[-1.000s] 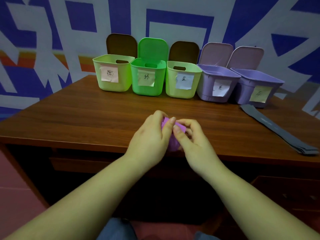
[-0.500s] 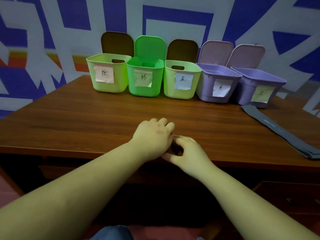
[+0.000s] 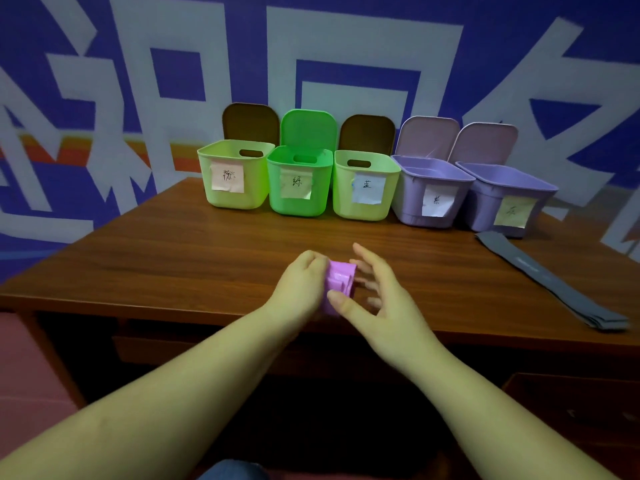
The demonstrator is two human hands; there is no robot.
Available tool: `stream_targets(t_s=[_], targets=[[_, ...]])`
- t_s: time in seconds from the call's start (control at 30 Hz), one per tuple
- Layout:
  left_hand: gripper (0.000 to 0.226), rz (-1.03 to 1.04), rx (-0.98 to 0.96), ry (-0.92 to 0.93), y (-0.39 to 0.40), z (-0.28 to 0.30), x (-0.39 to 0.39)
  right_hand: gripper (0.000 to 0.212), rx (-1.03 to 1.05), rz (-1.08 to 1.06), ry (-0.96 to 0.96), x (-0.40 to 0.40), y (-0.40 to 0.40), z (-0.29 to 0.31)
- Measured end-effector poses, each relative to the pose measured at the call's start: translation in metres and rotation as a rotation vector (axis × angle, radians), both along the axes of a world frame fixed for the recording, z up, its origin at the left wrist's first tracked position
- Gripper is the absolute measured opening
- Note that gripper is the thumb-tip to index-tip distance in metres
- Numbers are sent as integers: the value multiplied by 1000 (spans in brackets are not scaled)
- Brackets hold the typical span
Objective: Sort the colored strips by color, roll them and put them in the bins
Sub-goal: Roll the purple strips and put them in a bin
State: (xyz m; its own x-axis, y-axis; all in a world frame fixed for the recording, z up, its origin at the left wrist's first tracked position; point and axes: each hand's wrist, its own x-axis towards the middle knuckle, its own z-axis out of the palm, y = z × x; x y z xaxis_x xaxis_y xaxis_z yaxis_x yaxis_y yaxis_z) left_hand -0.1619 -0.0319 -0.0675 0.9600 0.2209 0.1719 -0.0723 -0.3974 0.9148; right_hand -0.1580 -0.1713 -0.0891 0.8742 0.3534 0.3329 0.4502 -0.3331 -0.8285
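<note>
The left hand (image 3: pixel 304 285) grips a rolled purple strip (image 3: pixel 340 285) above the wooden table's (image 3: pixel 173 258) near edge — the right hand (image 3: pixel 377 299), fingers spread, touches it with the thumb. Five lidded bins (image 3: pixel 367 185) line the back; grey strips (image 3: pixel 554 282) lie at right.

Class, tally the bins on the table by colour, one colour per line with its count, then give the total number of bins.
Pale yellow-green bins: 2, the leftmost bin and the third bin
Bright green bins: 1, the second bin
Lilac bins: 2, the fourth bin and the rightmost bin
Total: 5 bins, all with lids raised
</note>
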Motion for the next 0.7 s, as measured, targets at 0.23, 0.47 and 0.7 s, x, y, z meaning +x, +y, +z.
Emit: stream_targets(t_s=[0.23, 0.47, 0.7], targets=[[24, -4, -310, 25, -12, 19, -37, 47, -164, 47, -419, -33, -7, 25], [29, 32, -480, 65, -14, 25, -41, 37, 53, 179, -231, -29, -14, 36], [43, -57, -321, -15, -8, 17, -52, 33, 180, 206, -193, -28, -17, 33]])
